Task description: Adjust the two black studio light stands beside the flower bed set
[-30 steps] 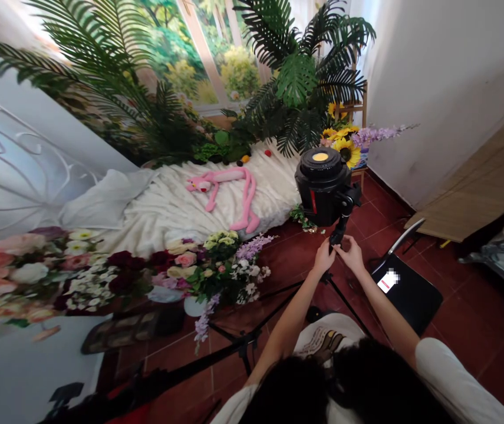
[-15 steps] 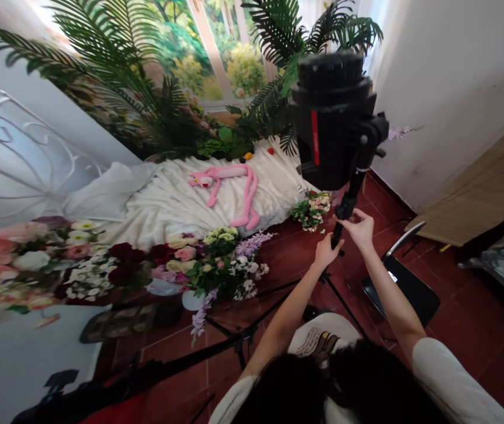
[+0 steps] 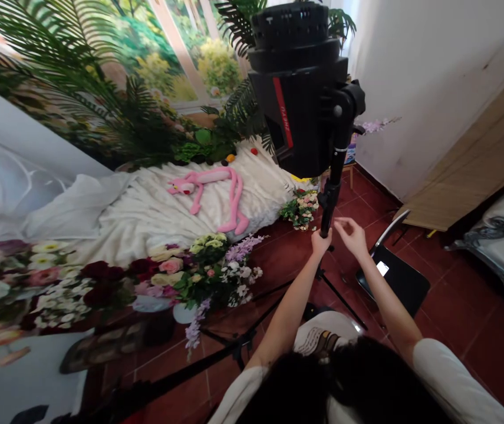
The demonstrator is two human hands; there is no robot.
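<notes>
One lamp stands atop one pole; the left hand has its fingers clamped round the pole. The right hand, fingers slightly apart, is just beside it. Outward: one chair, one pink toy.

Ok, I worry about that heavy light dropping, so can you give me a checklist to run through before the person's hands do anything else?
1. Left hand gripping the pole: ok, wrapped around it.
2. Right hand also gripping: not ok, it is raised beside the pole, not wrapped around it.
3. Light mounted on the pole: ok, joined by a side bracket.
4. Collar above the left hand tight: cannot tell, tightness does not show.
5. Stand legs all firm on the floor: cannot tell, they are only partly visible.
</notes>
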